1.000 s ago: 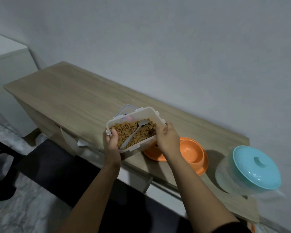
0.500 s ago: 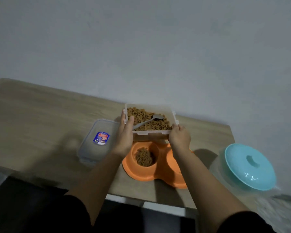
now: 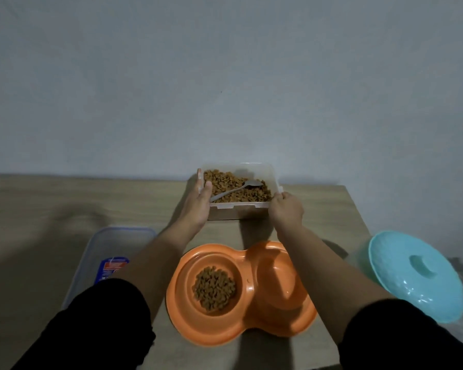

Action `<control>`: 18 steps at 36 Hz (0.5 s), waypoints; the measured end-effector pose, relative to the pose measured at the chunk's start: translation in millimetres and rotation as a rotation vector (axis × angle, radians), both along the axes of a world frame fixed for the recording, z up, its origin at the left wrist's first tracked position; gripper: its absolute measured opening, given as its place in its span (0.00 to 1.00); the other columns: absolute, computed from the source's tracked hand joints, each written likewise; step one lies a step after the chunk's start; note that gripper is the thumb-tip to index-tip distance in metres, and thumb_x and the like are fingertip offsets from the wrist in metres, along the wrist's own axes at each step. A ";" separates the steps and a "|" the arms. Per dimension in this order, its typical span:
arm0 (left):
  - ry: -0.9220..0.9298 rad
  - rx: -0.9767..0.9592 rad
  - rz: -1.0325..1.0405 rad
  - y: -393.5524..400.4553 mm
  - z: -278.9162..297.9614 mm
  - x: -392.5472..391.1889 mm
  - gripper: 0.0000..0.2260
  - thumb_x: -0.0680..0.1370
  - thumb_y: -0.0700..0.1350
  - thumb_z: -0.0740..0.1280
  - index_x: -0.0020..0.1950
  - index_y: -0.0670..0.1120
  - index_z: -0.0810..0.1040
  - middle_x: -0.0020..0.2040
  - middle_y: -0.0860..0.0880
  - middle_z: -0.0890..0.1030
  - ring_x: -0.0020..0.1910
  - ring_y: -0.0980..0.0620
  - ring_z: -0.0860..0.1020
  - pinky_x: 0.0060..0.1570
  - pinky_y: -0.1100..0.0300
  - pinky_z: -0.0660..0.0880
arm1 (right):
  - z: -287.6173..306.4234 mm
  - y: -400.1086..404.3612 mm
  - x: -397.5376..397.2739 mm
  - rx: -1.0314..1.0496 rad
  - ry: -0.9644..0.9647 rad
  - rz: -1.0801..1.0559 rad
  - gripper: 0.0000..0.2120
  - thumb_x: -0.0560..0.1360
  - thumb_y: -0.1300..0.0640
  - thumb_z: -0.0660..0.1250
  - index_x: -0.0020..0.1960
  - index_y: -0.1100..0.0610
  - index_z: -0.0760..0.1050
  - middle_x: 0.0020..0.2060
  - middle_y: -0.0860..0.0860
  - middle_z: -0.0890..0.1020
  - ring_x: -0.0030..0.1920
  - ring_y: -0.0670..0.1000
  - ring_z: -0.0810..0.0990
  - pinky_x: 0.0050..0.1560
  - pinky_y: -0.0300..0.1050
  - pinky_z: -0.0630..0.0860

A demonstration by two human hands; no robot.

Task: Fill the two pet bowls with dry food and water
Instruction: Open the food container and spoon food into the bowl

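**A:** Where are the hands?

**B:** Both arms reach forward over the wooden counter [image 3: 51, 209]; the left hand [image 3: 195, 206] lies flat against the left end of a clear food container [image 3: 238, 209], fingers straight, thumb hooked over the rim; the right hand [image 3: 286, 209] curls round the container's right near corner, gripping it.

**A:** What is in it?

**B:** Brown dry food [image 3: 235, 188] and a grey spoon [image 3: 235, 190] resting on top; the container stands at the back, near the wall.

**A:** And the bowls?

**B:** An orange double pet bowl [image 3: 241, 327] sits nearer, between the forearms; its left bowl holds kibble [image 3: 214, 287]; whether the right bowl [image 3: 278, 279] holds water I cannot tell; a clear lid [image 3: 118, 241] lies left, a turquoise lid [image 3: 414, 273] right.
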State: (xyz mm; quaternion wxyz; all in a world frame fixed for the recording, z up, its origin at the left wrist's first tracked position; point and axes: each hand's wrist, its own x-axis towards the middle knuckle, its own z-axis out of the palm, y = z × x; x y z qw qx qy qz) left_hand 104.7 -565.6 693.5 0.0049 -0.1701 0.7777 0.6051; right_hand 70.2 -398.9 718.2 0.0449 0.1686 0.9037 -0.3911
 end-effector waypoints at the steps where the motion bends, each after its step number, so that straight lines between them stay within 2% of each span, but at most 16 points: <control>1: -0.006 -0.015 0.002 -1.4 -2.2 -1.6 0.24 0.83 0.56 0.48 0.79 0.58 0.46 0.79 0.51 0.54 0.77 0.48 0.56 0.72 0.52 0.55 | -0.6 -0.8 -1.1 -0.002 -0.007 -0.006 0.18 0.82 0.59 0.51 0.60 0.67 0.75 0.59 0.63 0.78 0.61 0.62 0.75 0.60 0.49 0.69; 9: -0.032 -0.074 -0.011 -6.1 -4.9 -9.4 0.25 0.82 0.60 0.49 0.78 0.60 0.47 0.79 0.53 0.54 0.77 0.48 0.58 0.72 0.49 0.57 | -0.1 -2.3 -2.8 -0.015 -0.016 -0.035 0.19 0.82 0.59 0.50 0.61 0.67 0.75 0.60 0.63 0.78 0.61 0.62 0.74 0.60 0.49 0.70; 11: -0.054 -0.053 -0.007 -9.4 -4.0 -8.6 0.29 0.78 0.66 0.52 0.77 0.61 0.49 0.79 0.53 0.57 0.76 0.46 0.60 0.73 0.46 0.59 | -0.2 -0.2 -1.9 -0.004 -0.021 -0.024 0.20 0.82 0.56 0.51 0.60 0.66 0.77 0.58 0.64 0.79 0.60 0.63 0.75 0.60 0.50 0.70; 14: -0.103 -0.038 0.039 -13.3 3.7 -2.7 0.36 0.74 0.70 0.56 0.78 0.56 0.53 0.76 0.49 0.63 0.74 0.44 0.64 0.69 0.44 0.63 | 6.9 3.1 2.9 0.020 -0.064 0.000 0.25 0.82 0.50 0.51 0.57 0.67 0.78 0.56 0.65 0.80 0.59 0.63 0.77 0.60 0.50 0.71; 18: -0.114 -0.060 0.112 -22.5 18.3 4.2 0.43 0.67 0.76 0.51 0.77 0.54 0.57 0.76 0.48 0.65 0.73 0.43 0.65 0.69 0.40 0.63 | 31.1 8.6 18.0 0.075 -0.022 0.026 0.27 0.81 0.48 0.50 0.57 0.69 0.76 0.56 0.65 0.79 0.59 0.63 0.76 0.59 0.49 0.70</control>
